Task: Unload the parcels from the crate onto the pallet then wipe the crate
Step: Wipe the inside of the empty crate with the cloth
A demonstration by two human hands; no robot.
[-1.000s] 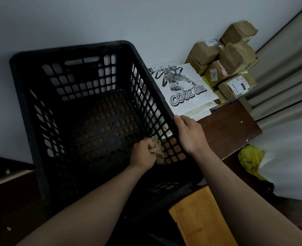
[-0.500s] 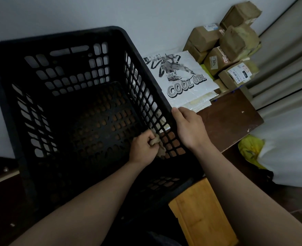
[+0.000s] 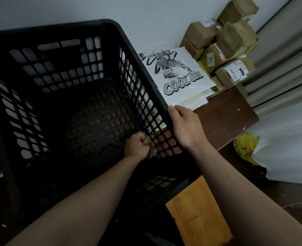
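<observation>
A big black lattice crate fills the left and middle of the view, with nothing inside but my hand. My left hand is down in the crate, fisted round a crumpled beige cloth pressed against the inner right wall near the bottom. My right hand grips the top rim of that right wall. Brown cardboard parcels are stacked at the upper right beside a white "COOL GIRL" mailer bag, on top of a dark brown board.
A pale wall runs behind the crate. Grey curtain folds hang at the right, with a yellow bag and white cloth below them. A light wooden board lies under the crate's near corner.
My left hand has shifted the cloth slightly along the inner right wall. My right hand keeps its hold on the rim. The view has moved a little.
</observation>
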